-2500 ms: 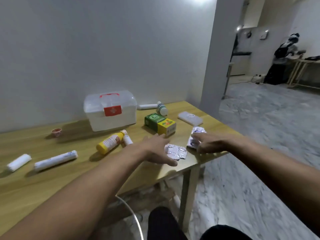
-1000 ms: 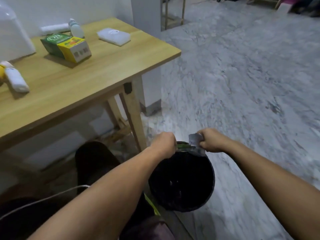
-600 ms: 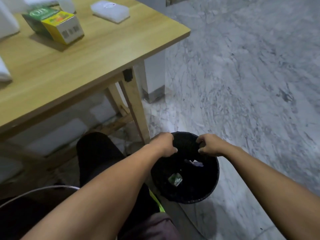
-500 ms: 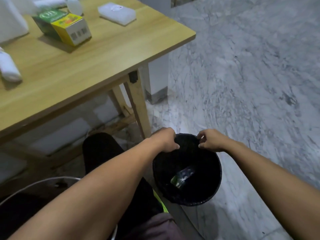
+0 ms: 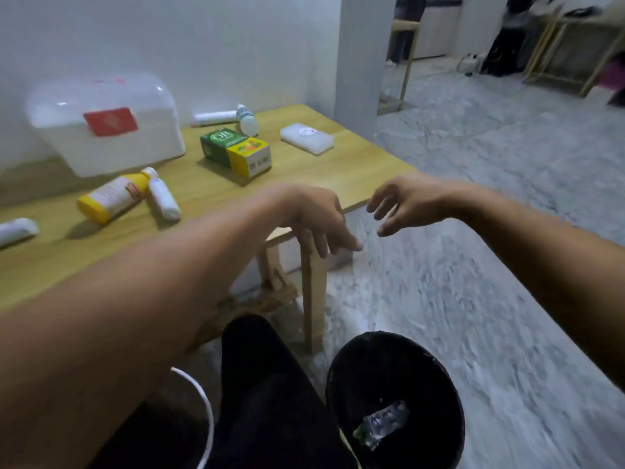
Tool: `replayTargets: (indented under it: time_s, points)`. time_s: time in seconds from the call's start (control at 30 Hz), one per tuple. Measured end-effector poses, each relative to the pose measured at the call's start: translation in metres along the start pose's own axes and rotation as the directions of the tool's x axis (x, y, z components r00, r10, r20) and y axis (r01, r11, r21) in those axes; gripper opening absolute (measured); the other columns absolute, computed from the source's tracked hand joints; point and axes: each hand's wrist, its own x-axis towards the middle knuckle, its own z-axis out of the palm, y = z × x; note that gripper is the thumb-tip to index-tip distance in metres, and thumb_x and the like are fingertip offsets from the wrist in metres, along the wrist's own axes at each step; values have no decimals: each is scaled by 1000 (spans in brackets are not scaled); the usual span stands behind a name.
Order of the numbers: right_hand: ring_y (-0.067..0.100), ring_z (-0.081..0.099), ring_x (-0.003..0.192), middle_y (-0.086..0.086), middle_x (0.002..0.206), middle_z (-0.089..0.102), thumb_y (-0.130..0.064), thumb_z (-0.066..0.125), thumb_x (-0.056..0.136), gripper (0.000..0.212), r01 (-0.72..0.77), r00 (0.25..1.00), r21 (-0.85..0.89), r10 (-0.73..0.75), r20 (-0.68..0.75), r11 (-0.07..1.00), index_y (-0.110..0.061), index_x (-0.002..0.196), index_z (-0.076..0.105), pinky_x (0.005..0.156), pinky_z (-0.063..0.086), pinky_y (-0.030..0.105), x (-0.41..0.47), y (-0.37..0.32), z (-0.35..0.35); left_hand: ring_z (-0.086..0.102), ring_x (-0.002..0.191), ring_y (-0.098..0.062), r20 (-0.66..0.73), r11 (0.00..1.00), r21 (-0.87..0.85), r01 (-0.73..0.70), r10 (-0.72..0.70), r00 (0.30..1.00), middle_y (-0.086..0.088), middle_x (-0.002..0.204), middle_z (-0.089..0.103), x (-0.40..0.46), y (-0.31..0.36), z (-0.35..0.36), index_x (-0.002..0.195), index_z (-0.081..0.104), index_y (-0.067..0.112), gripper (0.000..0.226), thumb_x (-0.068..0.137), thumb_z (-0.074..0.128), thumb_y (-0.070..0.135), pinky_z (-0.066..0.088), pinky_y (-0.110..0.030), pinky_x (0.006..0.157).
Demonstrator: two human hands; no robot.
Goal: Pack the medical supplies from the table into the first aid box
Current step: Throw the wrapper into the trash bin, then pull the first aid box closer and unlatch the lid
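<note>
The white first aid box [image 5: 105, 126], lid closed with a red label, stands at the back left of the wooden table [image 5: 331, 170]. In front of it lie a yellow bottle [image 5: 111, 196] and a small white bottle [image 5: 164, 199]. A green and yellow carton [image 5: 236, 150], a white packet [image 5: 307, 137], a clear bottle [image 5: 246, 119] and a white roll [image 5: 214, 117] lie further right. My left hand [image 5: 318, 218] and my right hand [image 5: 406, 204] hover empty, fingers spread, at the table's near right corner.
A black bin [image 5: 395, 397] on the marble floor below my hands holds blister packs [image 5: 382, 423]. Another white roll [image 5: 17, 230] lies at the table's left edge. A table leg [image 5: 311, 299] stands by the bin. Wooden furniture is far right.
Both hands dropped the blister packs into the black bin, let go, and rose back up to the table's corner. The view lifted from the floor to the table.
</note>
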Motion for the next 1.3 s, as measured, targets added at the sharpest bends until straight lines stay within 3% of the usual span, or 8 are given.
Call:
replayTargets:
  time_s: [0.2, 0.47, 0.63, 0.77, 0.9, 1.03, 1.17, 1.3]
  points:
    - [22, 68, 102, -5, 107, 71, -22, 81, 72, 44, 107, 991, -76, -113, -75, 991, -22, 113, 66, 89, 57, 41, 19, -96, -47, 72, 93, -25, -149, 998, -29, 60, -64, 987, -7, 97, 74, -70, -37, -71, 103, 72, 4, 42, 76, 78, 36, 60, -41, 80]
    - [31, 70, 96, 2, 105, 73, -21, 81, 71, 41, 270, 949, -185, -294, -114, 945, -19, 110, 69, 85, 58, 46, 72, -203, -57, 70, 94, -21, -369, 978, 18, 208, -187, 911, -5, 94, 71, -128, -108, -132, 105, 71, 7, 40, 77, 77, 35, 59, -41, 83]
    - [22, 69, 94, -1, 104, 72, -19, 81, 71, 40, 371, 898, -216, -408, -167, 903, -18, 110, 70, 87, 56, 38, 115, -251, -51, 65, 79, -20, -567, 952, 52, 303, -221, 793, -7, 91, 71, -149, -156, -164, 99, 74, 9, 37, 75, 78, 37, 52, -29, 64]
    - [19, 66, 96, 2, 110, 72, -18, 74, 76, 36, 469, 785, -307, -550, -285, 828, -15, 111, 69, 81, 49, 24, 155, -274, -38, 63, 95, -23, -738, 935, 73, 346, -183, 649, -7, 107, 72, -154, -194, -181, 103, 73, 13, 35, 75, 76, 35, 50, -31, 79]
    - [26, 62, 110, 4, 122, 67, -21, 69, 82, 38, 499, 673, -400, -635, -379, 769, -19, 120, 63, 91, 52, 38, 195, -285, -14, 53, 124, -26, -827, 923, 35, 383, -188, 529, -7, 136, 58, -150, -225, -189, 131, 57, 17, 55, 80, 70, 32, 45, -36, 102]
    - [28, 51, 130, 10, 138, 57, -15, 68, 86, 40, 576, 529, -493, -757, -383, 652, -12, 125, 61, 107, 41, 40, 221, -289, 8, 46, 133, -27, -853, 920, -1, 392, -205, 480, -5, 147, 48, -137, -250, -191, 139, 49, 18, 60, 83, 67, 34, 40, -39, 108]
    - [36, 45, 134, 18, 139, 54, -14, 69, 85, 38, 590, 370, -582, -828, -421, 560, -11, 122, 63, 109, 38, 50, 244, -283, 21, 39, 138, -27, -877, 926, 25, 378, -162, 453, -6, 151, 41, -128, -266, -194, 143, 43, 15, 61, 89, 60, 38, 32, -39, 113]
    - [41, 44, 133, 20, 140, 53, -14, 72, 82, 42, 600, 332, -599, -846, -417, 530, -11, 122, 62, 105, 37, 63, 259, -281, 29, 34, 141, -26, -898, 932, -34, 362, -187, 397, -7, 154, 36, -122, -282, -202, 145, 38, 12, 69, 89, 57, 47, 29, -42, 116]
